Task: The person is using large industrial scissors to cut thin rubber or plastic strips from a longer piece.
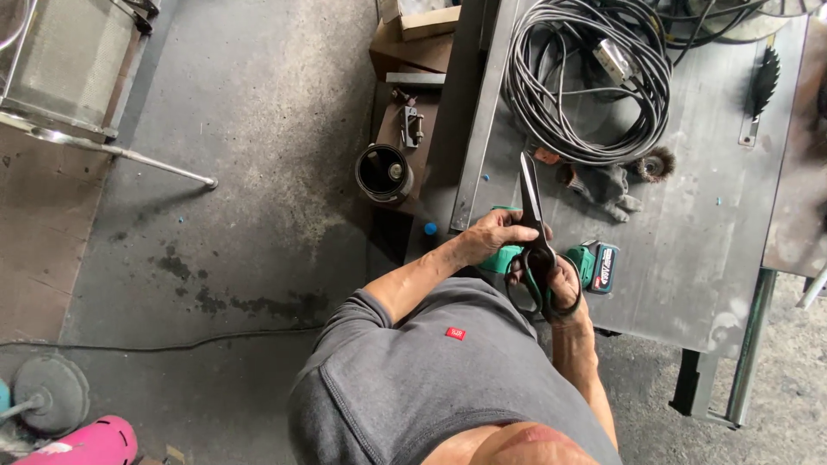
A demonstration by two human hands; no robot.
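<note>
Large black shears (531,207) point away from me over the near edge of a grey metal workbench (689,241), blades closed. My right hand (564,288) has its fingers through the handle loops. My left hand (495,234) rests on the shears near the pivot, fingers curled against the blades' base. Under both hands lies a green cordless power tool (594,265) with a dark battery, partly hidden by my hands.
A big coil of grey cable (586,77) lies on the bench, with a grey work glove (607,188) and a wire brush wheel (656,164) beside it. A black can (383,174) and metal parts sit on a low stand at left. Concrete floor spreads to the left.
</note>
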